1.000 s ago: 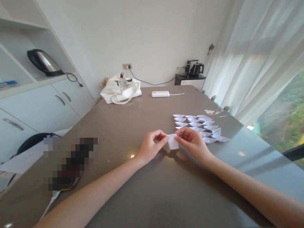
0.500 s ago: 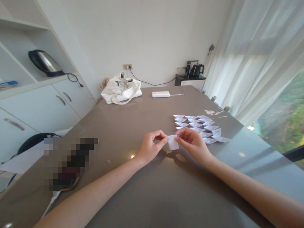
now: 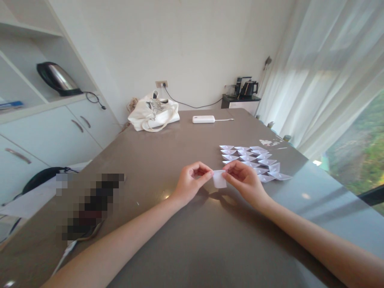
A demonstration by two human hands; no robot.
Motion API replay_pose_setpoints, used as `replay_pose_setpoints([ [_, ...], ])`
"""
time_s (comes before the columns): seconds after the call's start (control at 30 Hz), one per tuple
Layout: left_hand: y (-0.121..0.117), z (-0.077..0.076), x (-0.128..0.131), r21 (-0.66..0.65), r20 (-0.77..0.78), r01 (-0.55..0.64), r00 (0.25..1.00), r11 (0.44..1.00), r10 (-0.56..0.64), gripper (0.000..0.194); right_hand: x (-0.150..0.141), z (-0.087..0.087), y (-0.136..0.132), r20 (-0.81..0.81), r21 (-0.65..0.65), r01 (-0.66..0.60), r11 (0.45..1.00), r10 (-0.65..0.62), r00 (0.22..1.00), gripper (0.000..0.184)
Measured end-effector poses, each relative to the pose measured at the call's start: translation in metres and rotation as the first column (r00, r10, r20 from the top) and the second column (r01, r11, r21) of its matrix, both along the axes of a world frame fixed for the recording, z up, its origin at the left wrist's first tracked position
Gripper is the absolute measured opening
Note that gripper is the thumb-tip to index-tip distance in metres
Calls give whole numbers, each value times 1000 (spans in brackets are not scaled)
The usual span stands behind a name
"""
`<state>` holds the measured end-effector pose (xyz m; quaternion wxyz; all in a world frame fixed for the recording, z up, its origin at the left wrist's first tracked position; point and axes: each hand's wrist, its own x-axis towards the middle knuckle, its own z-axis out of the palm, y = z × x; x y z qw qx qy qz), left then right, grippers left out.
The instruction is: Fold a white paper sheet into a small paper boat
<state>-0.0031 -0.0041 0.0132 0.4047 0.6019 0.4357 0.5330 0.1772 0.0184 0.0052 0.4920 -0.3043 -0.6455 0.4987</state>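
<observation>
A small white piece of paper [image 3: 220,181] is held up just above the table, between my two hands. My left hand [image 3: 193,181] pinches its left upper corner with thumb and forefinger. At the opposite upper corner, my right hand [image 3: 243,179] grips it the same way, the other fingers curled. Whether the paper has folds in it I cannot tell. Several folded white paper boats [image 3: 248,158] lie in rows behind and to the right of my right hand, which hides part of the nearest ones.
Paper scraps [image 3: 270,142] lie on the brown table [image 3: 168,156] near its right edge. A white power bank [image 3: 203,119] and a white handbag [image 3: 154,112] are at the far end. On the left, a pixelated dark object [image 3: 93,206] has a white cable [image 3: 64,256].
Both hands keep their pinch on the paper. The left hand has risen very slightly; otherwise only a small shift of the whole view shows.
</observation>
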Motion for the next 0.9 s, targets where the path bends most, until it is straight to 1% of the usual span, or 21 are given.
replay_pose_setpoints([
  [0.2,1,-1,1,-61,42,-16,999,998,19,18,-1,2,-1,-7,-30,-6,1000,6,1000,13],
  [0.4,4,-9,0,-94,51,46,998,994,-42,21,0,1,2,12,-73,14,997,-13,1000,18],
  [0.67,5,-11,0,-112,20,45,999,993,-43,21,-1,-4,5,39,-124,24,992,-19,999,25],
  [0.8,7,-16,0,-126,34,73,997,989,-69,23,0,-6,7,25,-150,24,988,-21,999,28],
  [0.9,7,-16,1,-126,6,94,996,988,-94,25,1,-7,7,21,-154,10,988,-7,1000,29],
])
